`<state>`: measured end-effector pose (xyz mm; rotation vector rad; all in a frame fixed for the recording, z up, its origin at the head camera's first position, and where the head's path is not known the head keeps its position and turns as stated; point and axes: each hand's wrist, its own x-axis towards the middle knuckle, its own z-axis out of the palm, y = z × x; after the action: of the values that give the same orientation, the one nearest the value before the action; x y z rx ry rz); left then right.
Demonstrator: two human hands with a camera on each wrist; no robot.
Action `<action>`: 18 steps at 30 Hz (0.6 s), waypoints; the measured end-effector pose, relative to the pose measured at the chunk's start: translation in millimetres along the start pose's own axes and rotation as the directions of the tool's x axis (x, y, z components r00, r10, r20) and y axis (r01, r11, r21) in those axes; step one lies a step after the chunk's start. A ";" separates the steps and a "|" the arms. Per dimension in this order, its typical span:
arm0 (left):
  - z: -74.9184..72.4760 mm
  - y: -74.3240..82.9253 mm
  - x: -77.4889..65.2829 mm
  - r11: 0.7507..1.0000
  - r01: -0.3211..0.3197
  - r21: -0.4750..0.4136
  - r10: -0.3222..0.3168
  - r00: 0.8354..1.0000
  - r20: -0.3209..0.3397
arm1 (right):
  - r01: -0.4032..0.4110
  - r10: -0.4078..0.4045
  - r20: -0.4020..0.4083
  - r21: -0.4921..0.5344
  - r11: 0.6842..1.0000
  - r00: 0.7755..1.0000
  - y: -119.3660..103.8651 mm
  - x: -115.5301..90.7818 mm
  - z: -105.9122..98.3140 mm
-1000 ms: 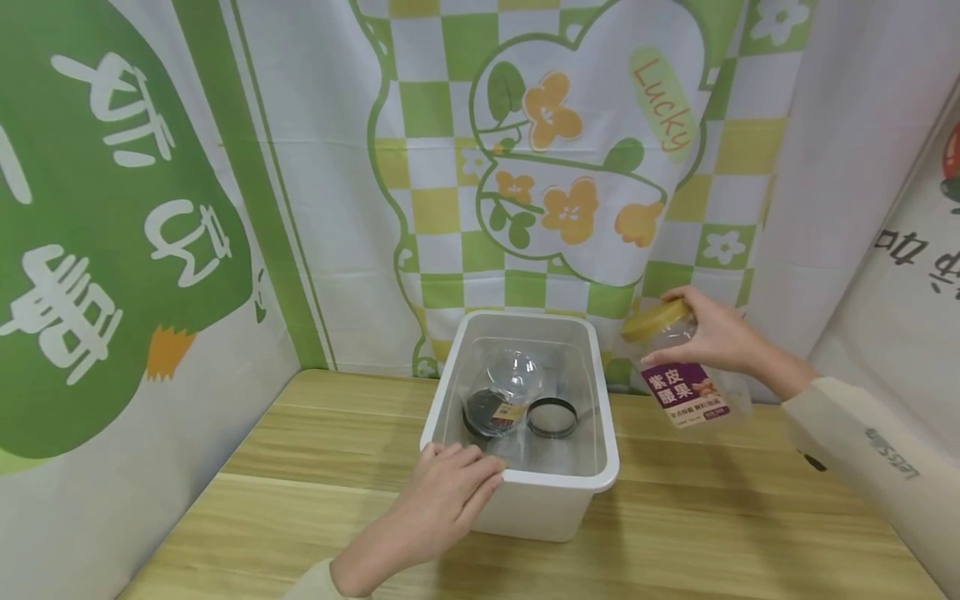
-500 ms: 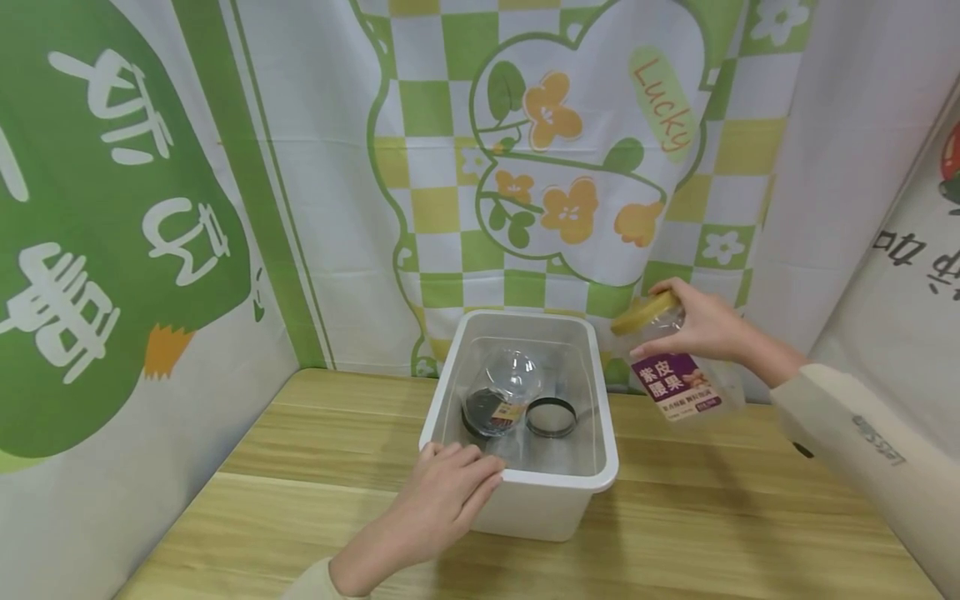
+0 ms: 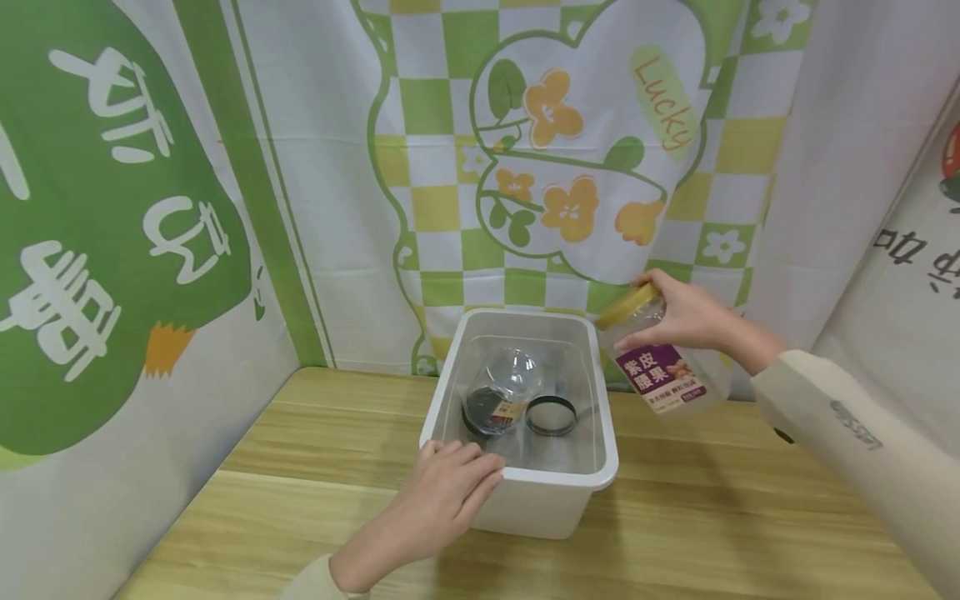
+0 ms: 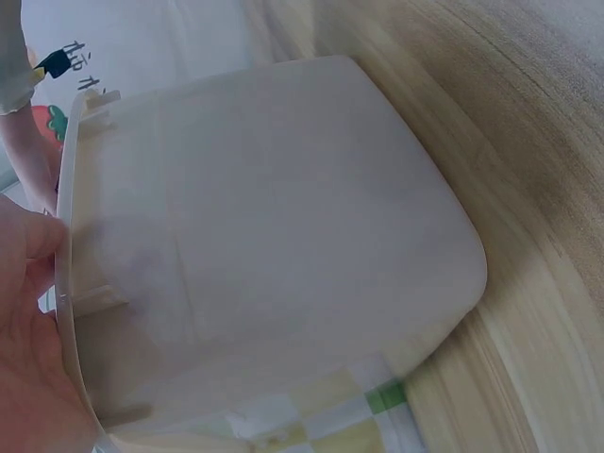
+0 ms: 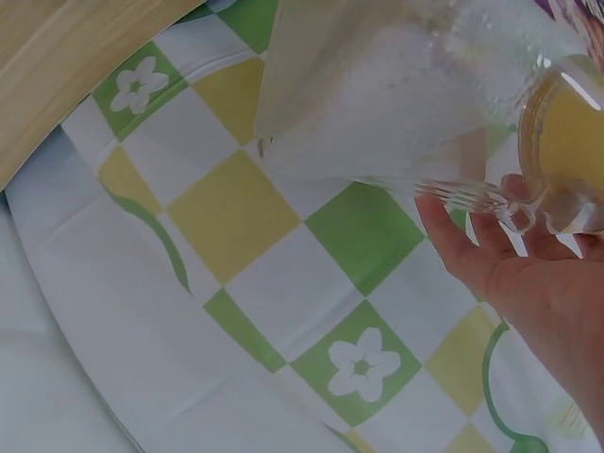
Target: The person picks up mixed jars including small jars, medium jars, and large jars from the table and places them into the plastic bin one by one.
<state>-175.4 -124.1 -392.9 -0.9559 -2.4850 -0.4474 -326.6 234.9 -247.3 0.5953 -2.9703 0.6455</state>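
Note:
A clear plastic jar (image 3: 675,379) with a yellow lid and a purple label is held tilted in my right hand (image 3: 686,317), beside the bin's right rim and above the table. Its lid end points up and left. In the right wrist view, the fingers of that hand (image 5: 524,274) wrap around the jar (image 5: 396,104) near its lid. My left hand (image 3: 446,496) grips the front rim of a white plastic bin (image 3: 528,508). The left wrist view shows the bin's outer wall (image 4: 274,226) with the hand (image 4: 33,340) at its rim.
Inside the bin lie a clear rounded jar (image 3: 513,375) with a black lid and a second clear container with a black ring (image 3: 552,417). The bin stands on a wooden table (image 3: 322,467). A green-and-white printed curtain (image 3: 480,208) hangs right behind it.
My right hand has carried the jar left and slightly up, closer to the bin's right rim. The left hand and the bin have stayed in place.

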 end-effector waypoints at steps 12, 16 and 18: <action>1.1 2.0 1.4 1.000 -0.001 -0.018 0.001 1.000 0.007 | 0.011 -0.011 0.002 0.012 1.000 1.000 -14.5 3.5 -3.1; 1.1 0.9 1.4 1.000 0.006 -0.022 -0.006 1.000 0.014 | 0.009 -0.009 0.008 0.007 1.000 1.000 -21.3 7.8 -4.5; 0.6 0.2 1.2 1.000 0.011 -0.022 -0.010 1.000 0.021 | 0.011 -0.011 0.014 0.006 1.000 1.000 -25.7 10.5 -4.7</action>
<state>-176.2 -123.0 -392.8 -0.9611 -2.5097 -0.4719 -326.8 211.5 -231.7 0.6181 -2.9770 0.6519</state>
